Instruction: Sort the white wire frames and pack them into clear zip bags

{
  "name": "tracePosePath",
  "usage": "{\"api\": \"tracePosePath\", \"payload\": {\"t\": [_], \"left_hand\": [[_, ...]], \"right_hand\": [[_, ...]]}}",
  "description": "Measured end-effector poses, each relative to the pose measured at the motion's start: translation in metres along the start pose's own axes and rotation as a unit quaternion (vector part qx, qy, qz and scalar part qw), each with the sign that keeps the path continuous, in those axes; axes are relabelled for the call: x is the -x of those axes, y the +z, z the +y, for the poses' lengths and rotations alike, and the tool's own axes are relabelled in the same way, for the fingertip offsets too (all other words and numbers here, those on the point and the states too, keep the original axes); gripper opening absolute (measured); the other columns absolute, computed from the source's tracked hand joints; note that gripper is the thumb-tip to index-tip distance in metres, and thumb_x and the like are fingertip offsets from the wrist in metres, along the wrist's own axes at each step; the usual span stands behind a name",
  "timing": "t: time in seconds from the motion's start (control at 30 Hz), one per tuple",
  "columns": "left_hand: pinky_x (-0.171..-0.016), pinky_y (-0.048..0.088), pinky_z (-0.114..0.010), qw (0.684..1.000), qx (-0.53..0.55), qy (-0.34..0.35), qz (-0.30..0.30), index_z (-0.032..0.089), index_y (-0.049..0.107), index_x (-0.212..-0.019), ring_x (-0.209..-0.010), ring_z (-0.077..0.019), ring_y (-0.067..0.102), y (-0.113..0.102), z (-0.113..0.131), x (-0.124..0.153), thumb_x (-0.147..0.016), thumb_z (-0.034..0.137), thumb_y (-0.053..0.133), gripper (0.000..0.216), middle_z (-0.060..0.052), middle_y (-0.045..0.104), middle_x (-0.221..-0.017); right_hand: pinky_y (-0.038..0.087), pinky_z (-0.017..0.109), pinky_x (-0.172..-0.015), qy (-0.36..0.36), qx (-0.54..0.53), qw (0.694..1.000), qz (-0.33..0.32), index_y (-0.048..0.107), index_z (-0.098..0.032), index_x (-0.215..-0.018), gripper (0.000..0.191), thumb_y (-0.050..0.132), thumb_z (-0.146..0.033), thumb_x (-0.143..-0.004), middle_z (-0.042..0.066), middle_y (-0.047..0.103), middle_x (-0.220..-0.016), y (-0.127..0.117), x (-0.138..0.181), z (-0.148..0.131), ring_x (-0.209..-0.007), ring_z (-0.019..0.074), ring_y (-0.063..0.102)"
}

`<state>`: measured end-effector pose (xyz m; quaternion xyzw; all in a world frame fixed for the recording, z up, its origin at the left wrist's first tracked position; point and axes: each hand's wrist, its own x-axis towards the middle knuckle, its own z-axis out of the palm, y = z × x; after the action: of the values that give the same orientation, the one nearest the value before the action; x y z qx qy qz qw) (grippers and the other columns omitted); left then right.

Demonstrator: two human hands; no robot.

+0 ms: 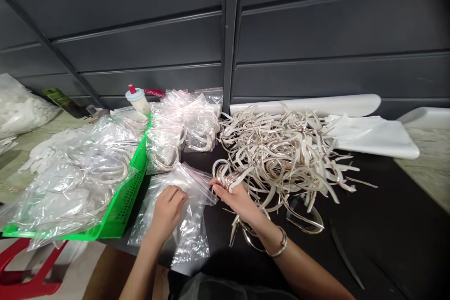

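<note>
My left hand (169,210) is closed, its curled fingers on the edge of a clear zip-lock bag (191,239) with a red seal line. More flat bags lie under it. In my right hand (241,199) is a bunch of curved, silvery metal strips (225,172), gripped between thumb and fingers. The thumb is close to the bag's sealed end. Just beyond that hand spreads a large tangled pile of similar curved strips (277,150). A few loose strips (304,220) lie nearer me, beside my right wrist.
At left, a green plastic basket (128,197) carries filled clear bags (101,164). More filled bags (167,143) stand behind the flat ones, near a lidded bottle (138,102). White wrapping (372,133) lies behind the pile. A dark panelled wall (168,37) borders the black table (386,215).
</note>
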<state>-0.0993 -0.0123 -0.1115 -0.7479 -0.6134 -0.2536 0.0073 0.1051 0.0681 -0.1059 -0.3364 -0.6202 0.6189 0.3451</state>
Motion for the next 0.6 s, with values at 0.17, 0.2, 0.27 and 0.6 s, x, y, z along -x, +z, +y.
{"api": "tracePosePath", "payload": {"t": [0.17,0.2,0.27,0.6], "left_hand": [[-0.064,0.041,-0.030,0.998,-0.019,0.067,0.007,0.019,0.061,-0.078,-0.070,-0.0181,0.051,-0.003,0.016,-0.006,-0.086,0.010,0.041,0.023,-0.005,0.060,-0.075],[-0.064,0.041,-0.031,0.998,-0.016,0.064,0.002,0.019,0.061,-0.078,-0.070,-0.0183,0.051,-0.002,0.017,-0.007,-0.086,0.010,0.041,0.024,-0.005,0.060,-0.075],[-0.067,0.043,-0.032,0.999,0.011,0.033,-0.010,0.020,0.062,-0.078,-0.073,-0.0192,0.053,0.000,0.019,-0.009,-0.086,0.013,0.043,0.021,-0.005,0.061,-0.077],[-0.055,0.048,-0.027,0.881,0.366,-0.300,-0.026,0.014,0.067,-0.076,-0.054,-0.0166,0.061,0.008,0.040,-0.018,-0.077,0.041,0.057,0.029,-0.003,0.069,-0.064]], "right_hand": [[0.037,0.022,-0.056,-0.033,0.044,0.994,-0.093,0.057,-0.015,-0.073,0.030,0.052,-0.043,-0.082,-0.002,0.049,-0.063,-0.005,-0.010,-0.010,-0.059,0.0108,0.044],[0.038,0.022,-0.058,-0.037,0.063,0.993,-0.098,0.056,-0.015,-0.071,0.026,0.052,-0.039,-0.082,-0.001,0.050,-0.063,-0.005,-0.011,-0.013,-0.060,0.0110,0.046],[0.039,0.022,-0.062,-0.039,0.103,0.990,-0.088,0.057,-0.015,-0.073,0.017,0.054,-0.030,-0.080,-0.001,0.053,-0.067,-0.005,-0.012,-0.015,-0.064,0.0115,0.048],[0.039,0.021,-0.062,-0.062,0.222,0.970,-0.070,0.059,-0.015,-0.069,0.010,0.052,-0.016,-0.076,-0.003,0.056,-0.064,0.011,-0.003,-0.008,-0.062,0.0111,0.050]]}}
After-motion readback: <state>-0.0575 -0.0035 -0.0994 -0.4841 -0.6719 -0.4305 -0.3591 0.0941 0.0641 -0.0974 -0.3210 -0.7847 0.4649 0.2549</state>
